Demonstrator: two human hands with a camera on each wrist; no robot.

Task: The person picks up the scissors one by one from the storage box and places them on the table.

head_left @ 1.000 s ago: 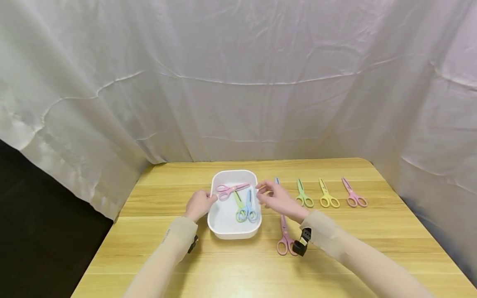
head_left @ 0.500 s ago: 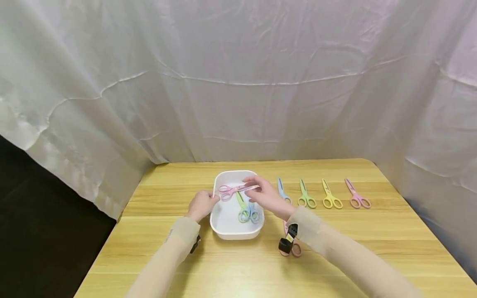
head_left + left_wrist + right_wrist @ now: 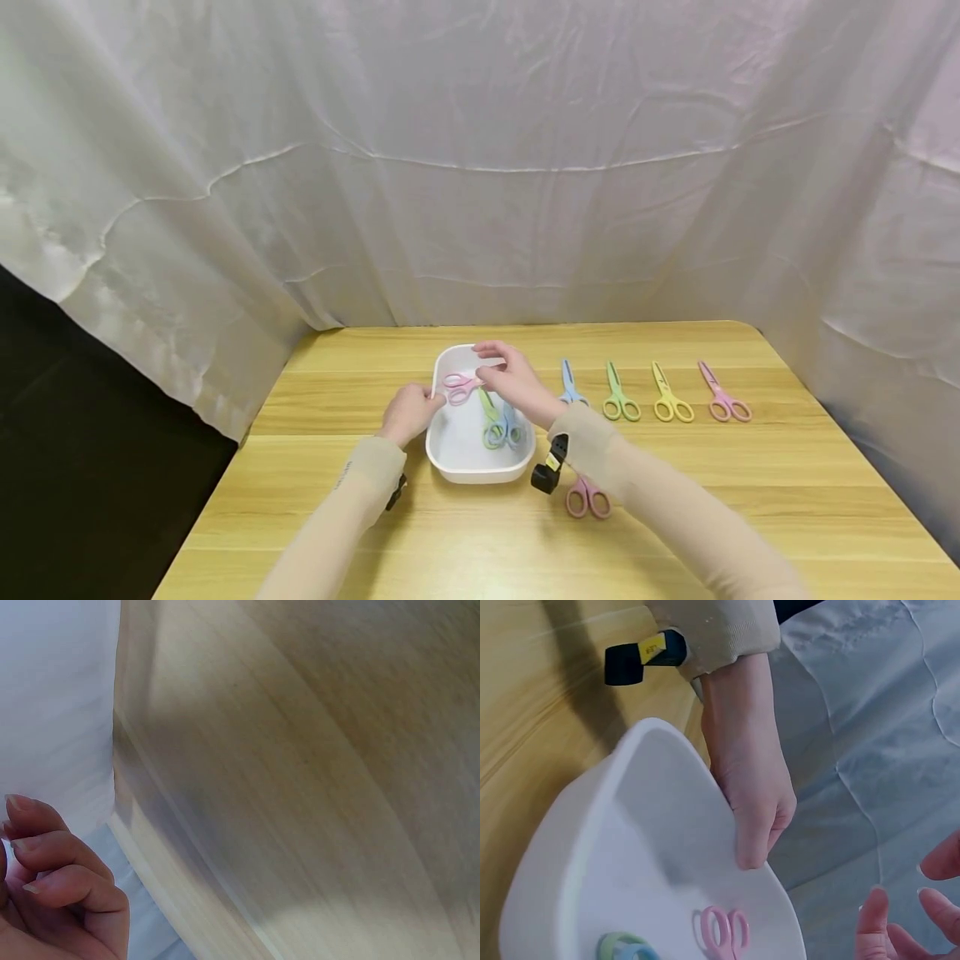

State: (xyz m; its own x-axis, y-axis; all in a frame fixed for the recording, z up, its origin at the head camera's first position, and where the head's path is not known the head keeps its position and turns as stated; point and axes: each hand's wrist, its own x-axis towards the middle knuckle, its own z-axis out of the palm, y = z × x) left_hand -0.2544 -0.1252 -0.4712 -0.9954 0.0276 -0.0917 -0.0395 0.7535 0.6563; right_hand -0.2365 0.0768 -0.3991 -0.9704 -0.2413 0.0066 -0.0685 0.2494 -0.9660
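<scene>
A white plastic box (image 3: 480, 477) stands on the wooden table, holding pink scissors (image 3: 459, 388), green scissors (image 3: 487, 407) and light blue scissors (image 3: 507, 428). My left hand (image 3: 407, 414) grips the box's left rim, thumb inside and fingers outside, as the right wrist view shows. Over the far right part of the box hovers my right hand (image 3: 516, 386), its fingers loosely bent with nothing between them. It hides the blades of the pink scissors. In the left wrist view, the curled left fingers (image 3: 71, 862) lie at the box's outer wall.
Right of the box lies a row of scissors: blue (image 3: 570, 387), green (image 3: 615, 398), yellow (image 3: 666, 396) and pink (image 3: 722, 397). Another pink pair of scissors (image 3: 587, 497) lies nearer, partly under my right forearm. A grey curtain (image 3: 480, 250) hangs behind the table.
My right hand has moved left from the box's right rim to over its inside. My left hand stays on the left rim, and the scissors lie as before.
</scene>
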